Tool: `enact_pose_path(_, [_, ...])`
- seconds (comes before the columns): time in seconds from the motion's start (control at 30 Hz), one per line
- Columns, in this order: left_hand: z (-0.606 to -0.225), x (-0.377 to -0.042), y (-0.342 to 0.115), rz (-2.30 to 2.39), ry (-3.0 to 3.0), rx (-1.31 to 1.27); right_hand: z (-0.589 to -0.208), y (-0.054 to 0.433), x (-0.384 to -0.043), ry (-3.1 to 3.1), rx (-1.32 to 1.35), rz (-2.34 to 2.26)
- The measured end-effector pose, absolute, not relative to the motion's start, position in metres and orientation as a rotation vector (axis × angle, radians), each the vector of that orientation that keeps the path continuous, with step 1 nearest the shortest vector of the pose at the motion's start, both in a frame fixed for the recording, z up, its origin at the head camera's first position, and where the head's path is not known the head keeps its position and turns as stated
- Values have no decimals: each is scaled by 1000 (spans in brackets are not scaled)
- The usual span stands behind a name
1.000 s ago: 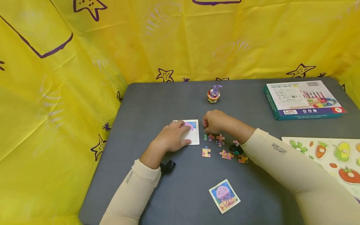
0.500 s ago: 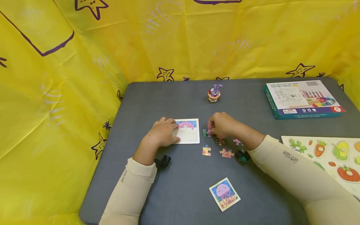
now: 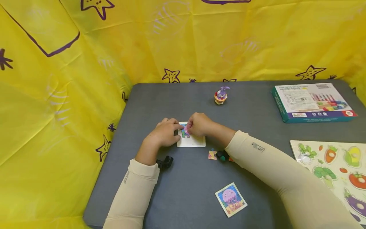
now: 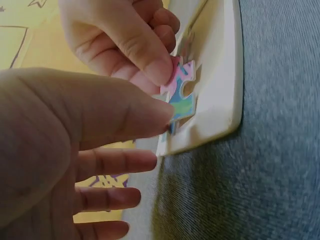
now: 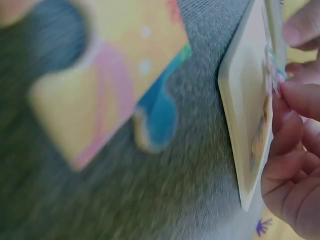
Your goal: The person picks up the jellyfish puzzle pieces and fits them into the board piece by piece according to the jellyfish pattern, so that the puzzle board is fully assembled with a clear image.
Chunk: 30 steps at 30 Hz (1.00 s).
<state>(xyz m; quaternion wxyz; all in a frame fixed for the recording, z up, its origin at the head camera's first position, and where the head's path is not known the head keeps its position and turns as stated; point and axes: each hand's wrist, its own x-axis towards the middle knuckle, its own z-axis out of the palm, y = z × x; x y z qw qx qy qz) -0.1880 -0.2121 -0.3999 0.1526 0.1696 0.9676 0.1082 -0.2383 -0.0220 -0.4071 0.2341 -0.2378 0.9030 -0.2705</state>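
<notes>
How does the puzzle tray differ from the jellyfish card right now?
The puzzle tray is partly bare white, while the jellyfish card shows a whole picture. The tray sits roughly square to the grey table; the card lies turned at an angle. Both have pale borders and lie on the table.

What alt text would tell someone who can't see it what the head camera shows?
A person's right hand pinches a jigsaw piece over a white puzzle tray, with the left hand at the tray's left edge. A jellyfish picture card lies closer on the gray table, with a vegetable board at right.
</notes>
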Motion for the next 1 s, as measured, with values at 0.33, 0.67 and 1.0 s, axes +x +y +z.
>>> enact_pose_path(0.33, [-408,-195,-214,410,2865,485,-412,-33,-240,2539,-707,-673])
enact_pose_path(0.67, [-415,-200,-211,367,2905,482,-413,-32,-239,2578,-696,-599])
enact_pose_path(1.0, [-416,-207,-209,388,2903,456,-412,-32,-242,2574,-632,-574])
